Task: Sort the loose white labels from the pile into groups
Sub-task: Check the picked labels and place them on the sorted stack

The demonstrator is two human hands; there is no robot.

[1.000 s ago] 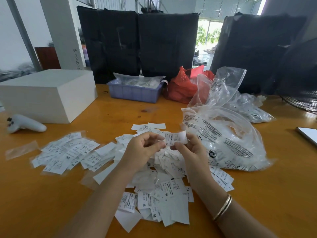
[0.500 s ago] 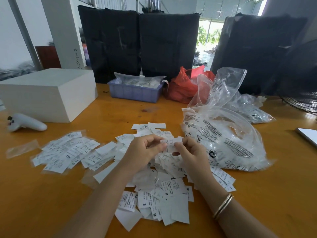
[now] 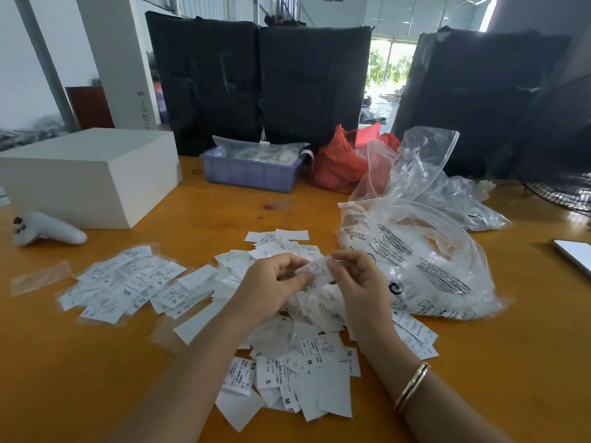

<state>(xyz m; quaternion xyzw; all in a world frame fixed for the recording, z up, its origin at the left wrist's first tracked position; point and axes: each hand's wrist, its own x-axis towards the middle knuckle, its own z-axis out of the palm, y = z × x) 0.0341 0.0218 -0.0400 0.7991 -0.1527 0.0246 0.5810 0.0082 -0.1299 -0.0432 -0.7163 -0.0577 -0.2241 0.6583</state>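
A pile of loose white size labels (image 3: 307, 356) covers the middle of the orange table (image 3: 96, 378). Both hands are raised just above it. My left hand (image 3: 271, 286) and my right hand (image 3: 358, 282) pinch one white label (image 3: 316, 270) between their fingertips. A separate spread of labels (image 3: 128, 282), some marked XL, lies to the left on clear film. A few more labels (image 3: 278, 236) sit beyond the hands.
A big clear plastic bag (image 3: 422, 266) holding more labels lies right of my hands. A white box (image 3: 86, 177) and a white controller (image 3: 48, 230) are at the left. A blue bin (image 3: 252, 171) and red bag (image 3: 339, 164) stand behind. A phone (image 3: 572, 254) is at the right edge.
The label held between both hands has shifted slightly left and down, and the two hands have drawn closer together over the pile.
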